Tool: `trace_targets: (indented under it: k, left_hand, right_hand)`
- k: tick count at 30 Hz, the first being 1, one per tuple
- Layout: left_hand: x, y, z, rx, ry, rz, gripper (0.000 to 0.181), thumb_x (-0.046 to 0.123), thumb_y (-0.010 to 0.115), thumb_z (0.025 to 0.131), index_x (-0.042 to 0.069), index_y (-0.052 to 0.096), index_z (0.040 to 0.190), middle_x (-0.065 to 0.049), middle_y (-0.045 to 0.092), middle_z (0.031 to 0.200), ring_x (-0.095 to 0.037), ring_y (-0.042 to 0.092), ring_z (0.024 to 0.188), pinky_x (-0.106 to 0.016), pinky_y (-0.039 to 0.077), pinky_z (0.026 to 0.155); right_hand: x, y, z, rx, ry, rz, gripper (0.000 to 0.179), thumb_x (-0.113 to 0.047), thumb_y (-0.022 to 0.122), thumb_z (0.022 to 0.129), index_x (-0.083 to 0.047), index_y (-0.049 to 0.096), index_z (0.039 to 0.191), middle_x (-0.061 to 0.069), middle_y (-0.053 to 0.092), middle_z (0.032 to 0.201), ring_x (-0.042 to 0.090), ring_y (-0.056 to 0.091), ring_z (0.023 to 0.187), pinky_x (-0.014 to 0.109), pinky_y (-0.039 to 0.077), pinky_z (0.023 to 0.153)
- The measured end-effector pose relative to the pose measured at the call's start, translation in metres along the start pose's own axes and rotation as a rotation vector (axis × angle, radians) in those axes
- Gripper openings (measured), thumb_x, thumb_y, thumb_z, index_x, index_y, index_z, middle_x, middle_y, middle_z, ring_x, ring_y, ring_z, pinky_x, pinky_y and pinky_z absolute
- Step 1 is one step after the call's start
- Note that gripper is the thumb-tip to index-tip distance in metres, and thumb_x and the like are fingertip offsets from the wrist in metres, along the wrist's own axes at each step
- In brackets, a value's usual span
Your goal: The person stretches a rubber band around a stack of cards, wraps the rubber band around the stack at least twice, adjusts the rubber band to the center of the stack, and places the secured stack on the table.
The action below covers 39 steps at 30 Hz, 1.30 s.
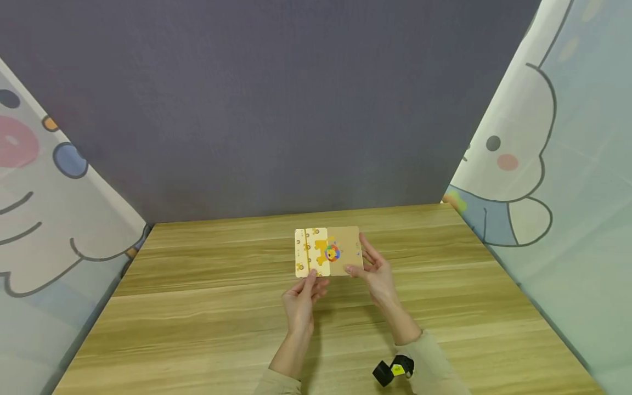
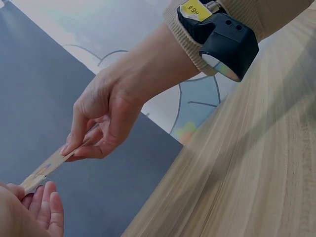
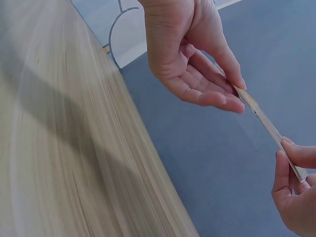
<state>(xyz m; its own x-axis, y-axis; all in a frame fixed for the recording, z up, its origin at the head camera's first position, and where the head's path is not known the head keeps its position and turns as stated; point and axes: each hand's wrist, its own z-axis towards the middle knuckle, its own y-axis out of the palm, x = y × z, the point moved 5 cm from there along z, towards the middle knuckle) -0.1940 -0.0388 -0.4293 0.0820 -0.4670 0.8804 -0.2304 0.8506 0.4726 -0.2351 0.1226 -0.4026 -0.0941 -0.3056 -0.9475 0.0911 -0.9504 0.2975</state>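
Both forearms [image 1: 291, 351] extended forward; pinched by left hand [image 1: 299, 307] at near edge and by right hand [image 1: 379, 278] at right edge, thumbs uppermost, fingers [image 2: 94, 150] narrowed: one lion-printed booklet [image 1: 331, 252], raised above one worktop [image 1: 207, 307]. Worn at right cuff [image 2: 186, 45]: one black wrist device [image 2: 229, 47], one yellow label [image 2: 196, 10].

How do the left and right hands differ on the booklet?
The left hand holds the booklet at its lower edge, while the right hand holds it at the right edge. The left thumb lies on the cream part, the right thumb on the brown part. Both hands pinch the booklet with the thumb on its printed face.
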Motion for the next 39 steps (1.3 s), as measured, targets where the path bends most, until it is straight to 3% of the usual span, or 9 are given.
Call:
trace_targets:
  k: [9,16,19,28,29,33,34,36,39]
  left_hand:
    - [-0.003,-0.001,-0.001,-0.048,-0.04,0.031,0.036,0.017,0.058,0.087,-0.018,0.056,0.095,-0.019,0.065,0.085,-0.019,0.065,0.074,-0.025,0.053,0.063]
    - [0.0,-0.011,-0.001,0.058,-0.019,0.002,0.032,0.018,0.062,0.084,-0.013,0.059,0.089,-0.01,0.065,0.077,-0.02,0.064,0.071,-0.029,0.054,0.061]
    - [0.002,-0.014,-0.001,0.074,0.002,-0.005,0.029,0.015,0.061,0.084,-0.014,0.059,0.089,-0.008,0.065,0.076,-0.02,0.064,0.07,-0.03,0.054,0.06]
    - [0.001,-0.014,0.0,-0.012,0.038,0.053,0.03,0.014,0.063,0.083,-0.016,0.06,0.087,-0.014,0.066,0.081,-0.022,0.065,0.071,-0.028,0.054,0.06]
    - [-0.007,-0.016,0.006,-0.045,0.074,0.033,0.028,0.015,0.062,0.083,-0.013,0.061,0.087,-0.014,0.066,0.081,-0.022,0.065,0.071,-0.027,0.053,0.059]
    - [-0.01,-0.014,0.006,-0.074,0.089,0.04,0.026,0.019,0.064,0.083,-0.007,0.065,0.084,-0.014,0.066,0.08,-0.021,0.065,0.07,-0.024,0.053,0.057]
    - [-0.019,-0.016,0.012,-0.102,0.116,0.014,0.025,0.019,0.064,0.083,-0.006,0.066,0.084,-0.014,0.066,0.08,-0.02,0.065,0.07,-0.023,0.053,0.056]
    - [-0.013,-0.012,0.005,-0.077,0.06,0.045,0.027,0.02,0.065,0.082,-0.007,0.066,0.084,-0.014,0.066,0.08,-0.02,0.065,0.07,-0.024,0.053,0.056]
    - [-0.015,-0.009,0.004,-0.051,-0.021,0.036,0.029,0.019,0.064,0.082,-0.01,0.064,0.086,-0.014,0.067,0.078,-0.019,0.065,0.069,-0.023,0.053,0.055]
  right_hand:
    - [-0.001,-0.001,-0.002,-0.007,-0.012,-0.004,0.078,0.02,0.058,0.072,-0.009,0.029,0.138,0.018,0.05,0.109,0.016,0.062,0.074,0.022,0.051,0.059]
    - [-0.002,-0.001,-0.002,0.009,0.015,-0.007,0.078,0.021,0.059,0.072,-0.01,0.031,0.138,0.021,0.041,0.119,0.013,0.057,0.065,0.02,0.051,0.059]
    - [-0.001,-0.001,-0.003,0.009,0.028,-0.01,0.078,0.02,0.059,0.072,-0.011,0.031,0.138,0.022,0.04,0.121,0.014,0.057,0.066,0.02,0.051,0.059]
    - [0.003,-0.002,-0.004,0.002,0.025,-0.012,0.077,0.02,0.058,0.073,-0.012,0.031,0.138,0.026,0.045,0.118,0.015,0.06,0.071,0.021,0.051,0.059]
    - [0.003,-0.002,-0.004,0.001,0.026,-0.019,0.077,0.02,0.058,0.073,-0.011,0.031,0.138,0.027,0.045,0.117,0.015,0.06,0.073,0.021,0.051,0.06]
    - [0.005,-0.003,-0.004,0.003,0.032,-0.033,0.078,0.019,0.058,0.073,-0.011,0.03,0.138,0.024,0.045,0.116,0.017,0.06,0.076,0.021,0.051,0.062]
    - [0.006,-0.004,-0.004,0.005,0.031,-0.036,0.078,0.019,0.059,0.072,-0.012,0.03,0.138,0.023,0.046,0.116,0.017,0.06,0.077,0.022,0.051,0.062]
    - [0.007,-0.003,-0.005,0.007,0.031,-0.044,0.078,0.018,0.06,0.072,-0.012,0.031,0.138,0.022,0.047,0.115,0.018,0.061,0.078,0.024,0.052,0.063]
    - [0.007,-0.001,-0.005,0.007,0.029,-0.054,0.077,0.016,0.062,0.071,-0.013,0.033,0.137,0.021,0.049,0.115,0.02,0.062,0.079,0.027,0.053,0.065]
